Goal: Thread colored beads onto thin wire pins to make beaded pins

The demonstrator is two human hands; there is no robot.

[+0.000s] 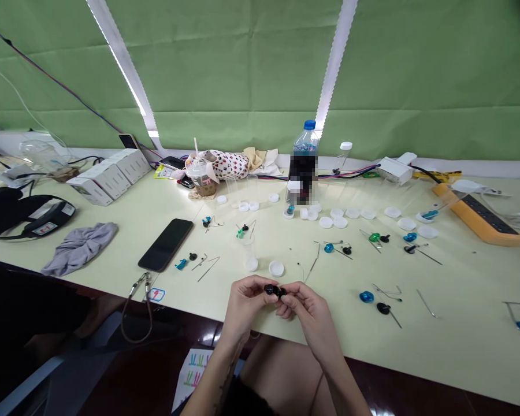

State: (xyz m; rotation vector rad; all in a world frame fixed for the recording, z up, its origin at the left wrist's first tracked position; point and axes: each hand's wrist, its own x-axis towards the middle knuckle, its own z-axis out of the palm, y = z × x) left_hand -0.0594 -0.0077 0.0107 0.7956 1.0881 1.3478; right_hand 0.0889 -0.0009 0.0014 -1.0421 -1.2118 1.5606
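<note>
Several loose items sat at the left end of the bench (130,231), a pale cream laminate top, seemingly pushed aside to leave the front area free: a black padded headset (23,214), a crumpled grey cloth (80,248) and a row of white cardboard boxes (108,176). Nearer the edge lay a glossy black smartphone (165,245), and a lanyard (141,306) with metal clasps hung over the edge. The left hand (245,306) and right hand (309,318) were raised just above the front of the bench, both closed narrow, their fingertips (268,296) meeting on a small glossy black plastic piece (274,290) held between them. That tight pinch looked suited to something so small. Just beyond stood a clear plastic cup (248,251). White plastic caps (325,222) ran in a loose arc across the back, and rounded blue and black pieces (366,297) lay with thin metal pins (427,303) in small separate groups, apparently to keep them sorted. Behind them stood a blue-capped water bottle (305,156), its middle blurred. At far right lay a yellow power strip (476,214) with a black face.
</note>
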